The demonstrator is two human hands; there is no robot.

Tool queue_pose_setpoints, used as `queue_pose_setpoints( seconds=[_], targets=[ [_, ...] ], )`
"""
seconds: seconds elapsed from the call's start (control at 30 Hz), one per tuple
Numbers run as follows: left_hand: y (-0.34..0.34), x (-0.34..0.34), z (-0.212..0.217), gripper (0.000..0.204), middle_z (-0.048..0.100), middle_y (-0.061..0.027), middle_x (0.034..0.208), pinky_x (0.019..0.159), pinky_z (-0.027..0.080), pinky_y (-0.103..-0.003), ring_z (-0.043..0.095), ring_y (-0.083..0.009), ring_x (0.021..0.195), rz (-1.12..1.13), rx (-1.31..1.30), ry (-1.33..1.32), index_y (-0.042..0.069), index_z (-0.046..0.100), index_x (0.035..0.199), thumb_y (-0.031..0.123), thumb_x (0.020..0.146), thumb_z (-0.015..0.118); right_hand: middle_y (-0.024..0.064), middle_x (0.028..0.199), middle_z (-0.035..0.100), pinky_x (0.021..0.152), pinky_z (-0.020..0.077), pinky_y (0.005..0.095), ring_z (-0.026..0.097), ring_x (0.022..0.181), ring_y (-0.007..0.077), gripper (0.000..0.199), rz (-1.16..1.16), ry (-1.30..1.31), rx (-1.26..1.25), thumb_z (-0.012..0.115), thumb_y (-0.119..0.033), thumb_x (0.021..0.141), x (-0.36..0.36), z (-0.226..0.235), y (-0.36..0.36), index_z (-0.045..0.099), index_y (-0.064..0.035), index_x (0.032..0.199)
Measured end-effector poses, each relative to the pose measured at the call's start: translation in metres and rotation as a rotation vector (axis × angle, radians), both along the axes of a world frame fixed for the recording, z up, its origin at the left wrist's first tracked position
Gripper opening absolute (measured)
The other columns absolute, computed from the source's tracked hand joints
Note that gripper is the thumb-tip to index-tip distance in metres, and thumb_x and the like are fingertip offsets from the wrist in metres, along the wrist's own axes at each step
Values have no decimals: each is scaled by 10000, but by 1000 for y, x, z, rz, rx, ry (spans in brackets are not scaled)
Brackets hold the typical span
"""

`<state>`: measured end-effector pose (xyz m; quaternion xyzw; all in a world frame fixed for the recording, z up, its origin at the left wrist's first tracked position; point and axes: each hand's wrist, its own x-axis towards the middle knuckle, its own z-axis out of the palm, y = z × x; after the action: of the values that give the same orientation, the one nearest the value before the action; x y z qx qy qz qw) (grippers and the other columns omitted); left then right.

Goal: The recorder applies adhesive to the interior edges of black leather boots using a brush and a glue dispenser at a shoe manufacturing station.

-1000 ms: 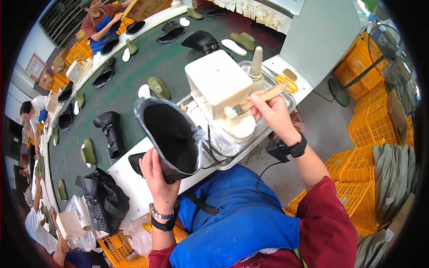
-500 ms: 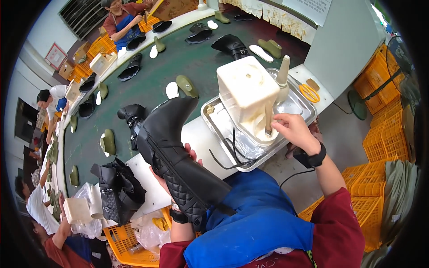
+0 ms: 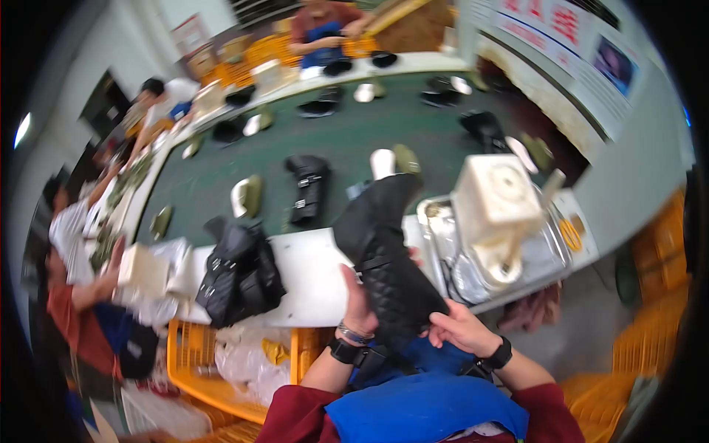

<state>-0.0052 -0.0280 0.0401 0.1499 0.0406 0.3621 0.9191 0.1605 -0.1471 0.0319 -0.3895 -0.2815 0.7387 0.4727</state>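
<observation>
A black tall boot (image 3: pixel 395 284) with a quilted shaft lies across my front, its foot end toward the green belt and its shaft opening near my apron. My left hand (image 3: pixel 360 301) is wrapped round the boot from the left side, some fingertips showing beyond it. On the right, my right hand (image 3: pixel 465 330) has its fingers curled at the edge of the shaft opening. To the right, a white glue container (image 3: pixel 496 198) stands in a metal tray (image 3: pixel 555 264), with a brush (image 3: pixel 511 255) in its spout. Motion blurs the picture somewhat.
Black boots (image 3: pixel 242 269) lie bunched on the white ledge (image 3: pixel 314 277). The green conveyor belt (image 3: pixel 203 188) carries boots, olive shoe lasts (image 3: pixel 252 196) and white insoles. Orange scissors (image 3: pixel 569 235) rest by the tray. A yellow crate (image 3: pixel 181 358) stands below. Co-workers (image 3: pixel 77 317) are left and across.
My right hand has left the brush at the glue container and come to the boot's shaft opening. The boot is nearer the middle, and the view has swung so more of the belt shows.
</observation>
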Motion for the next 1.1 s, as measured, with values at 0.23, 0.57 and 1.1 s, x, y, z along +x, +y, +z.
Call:
queue_pose_setpoints(
  seconds=[0.23,0.57,1.1],
  targets=[
    [-29,-89,-7,607,564,-105,1159,922,436,-359,566,-215,1041,-33,453,179,4,421,1259,410,846,604,116,826,618,556,476,245,582,613,140,232,75,65,104,498,-182,947,-63,0,46,462,-41,1128],
    [-47,-208,76,515,575,-144,1106,698,563,-360,646,-249,869,124,316,1006,45,263,1348,147,895,484,84,823,632,576,475,216,578,622,92,274,353,-66,273,498,-174,945,-152,2,87,468,-8,1160],
    [237,-409,96,248,619,-233,779,651,497,-493,616,-412,726,1062,1195,2682,73,490,1009,207,806,539,183,1325,408,992,313,511,357,1233,388,526,340,-1565,1052,650,-323,784,-155,-65,107,494,-160,1260]
  ],
)
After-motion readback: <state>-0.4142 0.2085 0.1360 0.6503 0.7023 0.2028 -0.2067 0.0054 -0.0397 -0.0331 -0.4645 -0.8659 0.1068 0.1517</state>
